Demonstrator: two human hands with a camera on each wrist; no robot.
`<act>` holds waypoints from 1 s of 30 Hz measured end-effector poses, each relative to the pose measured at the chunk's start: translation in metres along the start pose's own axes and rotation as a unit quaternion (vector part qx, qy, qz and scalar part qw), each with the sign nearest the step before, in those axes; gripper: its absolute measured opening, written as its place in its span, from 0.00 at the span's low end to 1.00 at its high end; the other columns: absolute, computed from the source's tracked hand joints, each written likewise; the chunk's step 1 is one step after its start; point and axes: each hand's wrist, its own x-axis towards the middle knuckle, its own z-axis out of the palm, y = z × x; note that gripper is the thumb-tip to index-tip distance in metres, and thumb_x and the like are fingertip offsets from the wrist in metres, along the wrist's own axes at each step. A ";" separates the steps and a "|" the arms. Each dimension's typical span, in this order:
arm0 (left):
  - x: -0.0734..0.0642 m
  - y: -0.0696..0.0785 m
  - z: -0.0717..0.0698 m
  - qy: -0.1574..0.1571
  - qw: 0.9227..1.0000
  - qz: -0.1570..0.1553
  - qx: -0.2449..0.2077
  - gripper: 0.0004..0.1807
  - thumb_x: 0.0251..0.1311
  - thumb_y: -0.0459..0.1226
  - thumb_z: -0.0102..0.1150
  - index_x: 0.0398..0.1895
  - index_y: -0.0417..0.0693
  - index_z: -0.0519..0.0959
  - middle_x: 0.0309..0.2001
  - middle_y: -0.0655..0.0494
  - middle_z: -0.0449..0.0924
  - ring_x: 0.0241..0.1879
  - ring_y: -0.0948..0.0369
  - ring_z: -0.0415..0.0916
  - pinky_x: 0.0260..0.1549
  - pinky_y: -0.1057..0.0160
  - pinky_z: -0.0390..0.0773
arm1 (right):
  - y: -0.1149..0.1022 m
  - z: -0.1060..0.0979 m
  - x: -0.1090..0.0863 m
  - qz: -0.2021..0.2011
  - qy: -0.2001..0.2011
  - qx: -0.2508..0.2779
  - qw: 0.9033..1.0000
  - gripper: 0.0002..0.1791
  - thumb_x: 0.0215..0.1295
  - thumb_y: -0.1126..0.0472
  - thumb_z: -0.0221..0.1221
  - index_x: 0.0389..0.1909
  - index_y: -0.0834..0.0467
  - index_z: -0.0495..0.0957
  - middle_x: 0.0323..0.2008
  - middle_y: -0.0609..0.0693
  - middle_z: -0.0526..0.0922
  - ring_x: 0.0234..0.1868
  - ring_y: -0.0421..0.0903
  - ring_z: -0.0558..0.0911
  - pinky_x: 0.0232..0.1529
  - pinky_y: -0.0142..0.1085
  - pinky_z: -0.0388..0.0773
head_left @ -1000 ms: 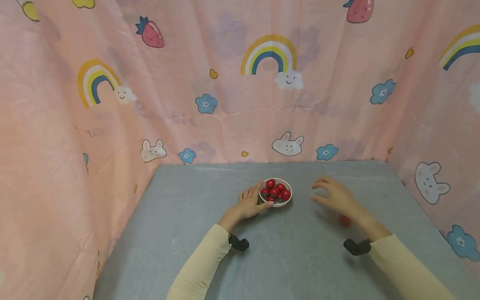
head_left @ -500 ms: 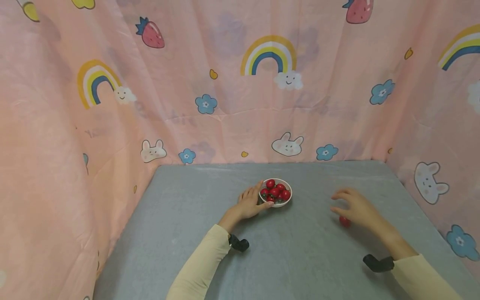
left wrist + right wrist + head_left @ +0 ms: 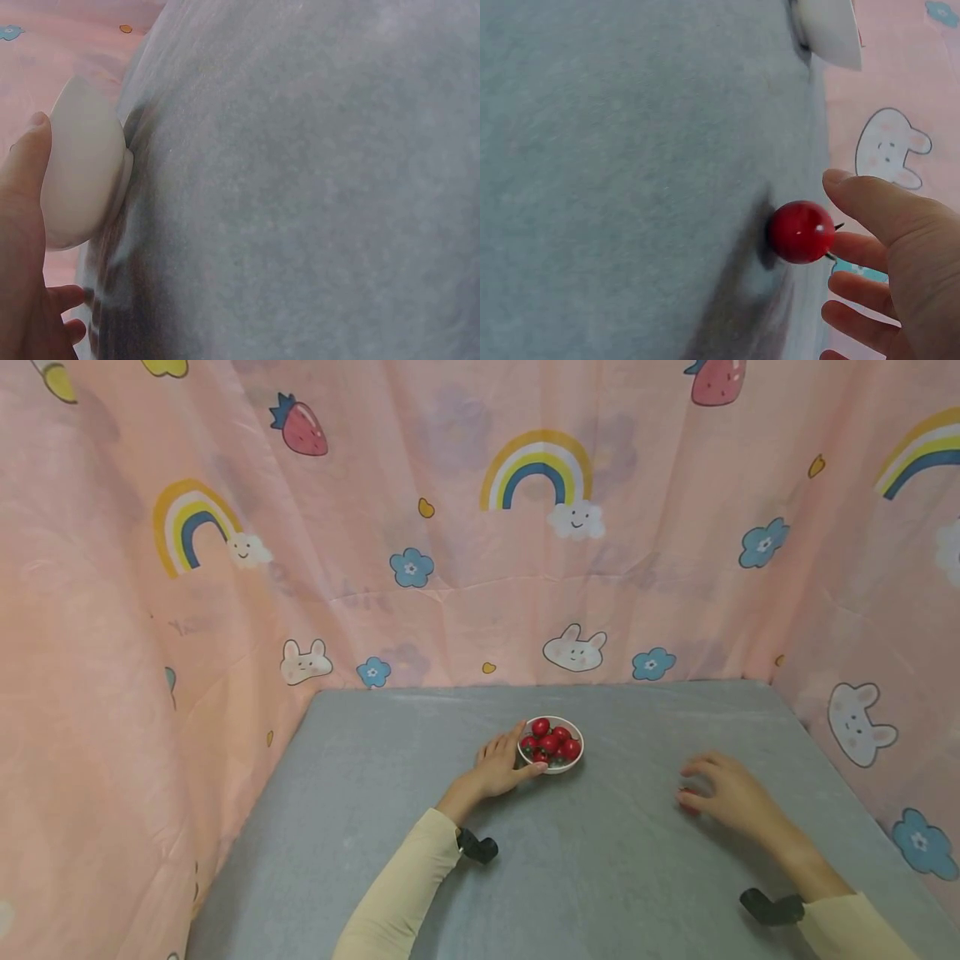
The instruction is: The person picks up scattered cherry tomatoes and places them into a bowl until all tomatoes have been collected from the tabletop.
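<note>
A small white bowl (image 3: 576, 763) holds several red cherry tomatoes (image 3: 549, 744) with green stems. My left hand (image 3: 497, 772) rests against the bowl's left side, its thumb along the near rim and its fingers fairly straight. In the left wrist view, the thumb touches the bowl's outer wall (image 3: 84, 161). To the right, a single cherry tomato (image 3: 801, 232) lies on the table, partly hidden under my right hand (image 3: 733, 793) in the head view. The right hand hovers just over it with thumb and fingers spread apart, not gripping it.
A grey cloth covers the table (image 3: 360, 827). Pink printed curtains (image 3: 450, 610) hang at the back and along both sides. Each wrist wears a black camera mount, one of them the right mount (image 3: 771, 907).
My right hand has moved rightward and toward me, away from the bowl, and lowered over the loose cherry tomato. The left hand and the bowl have stayed in place.
</note>
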 end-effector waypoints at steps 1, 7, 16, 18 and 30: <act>0.000 0.000 0.000 0.000 1.000 0.000 0.000 0.50 0.65 0.66 0.47 0.81 0.59 0.37 0.78 0.43 0.53 0.77 0.44 0.49 0.72 0.38 0.50 | 0.001 0.000 -0.001 0.000 0.001 0.002 1.000 0.23 0.55 0.50 0.72 0.45 0.62 0.82 0.51 0.63 0.80 0.54 0.64 0.76 0.54 0.61 0.70; -0.001 0.001 -0.001 -0.004 1.000 -0.004 0.001 0.50 0.65 0.67 0.45 0.81 0.61 0.35 0.78 0.44 0.52 0.78 0.44 0.47 0.73 0.39 0.49 | 0.003 0.002 -0.006 0.011 0.000 0.001 1.000 0.21 0.51 0.48 0.73 0.39 0.58 0.82 0.49 0.62 0.80 0.53 0.64 0.76 0.54 0.61 0.70; -0.001 0.001 -0.002 -0.004 1.000 -0.004 0.002 0.50 0.65 0.68 0.44 0.81 0.60 0.36 0.78 0.45 0.52 0.78 0.44 0.48 0.73 0.39 0.49 | 0.003 0.003 -0.008 0.027 -0.023 -0.012 0.999 0.20 0.51 0.45 0.72 0.36 0.56 0.82 0.51 0.66 0.79 0.55 0.67 0.75 0.54 0.64 0.70; -0.001 0.000 -0.001 -0.003 1.000 -0.002 0.001 0.50 0.65 0.68 0.45 0.81 0.60 0.36 0.78 0.45 0.52 0.78 0.44 0.48 0.73 0.38 0.49 | 0.002 0.004 -0.008 0.033 -0.026 -0.016 0.999 0.20 0.51 0.45 0.73 0.36 0.56 0.82 0.51 0.65 0.79 0.55 0.67 0.75 0.53 0.64 0.70; 0.000 -0.002 -0.001 -0.007 1.000 -0.005 -0.005 0.50 0.64 0.69 0.45 0.80 0.66 0.34 0.79 0.46 0.51 0.78 0.45 0.47 0.73 0.39 0.47 | -0.001 0.004 -0.001 0.028 -0.030 -0.021 0.999 0.20 0.53 0.46 0.71 0.37 0.57 0.83 0.54 0.66 0.79 0.57 0.67 0.75 0.56 0.64 0.70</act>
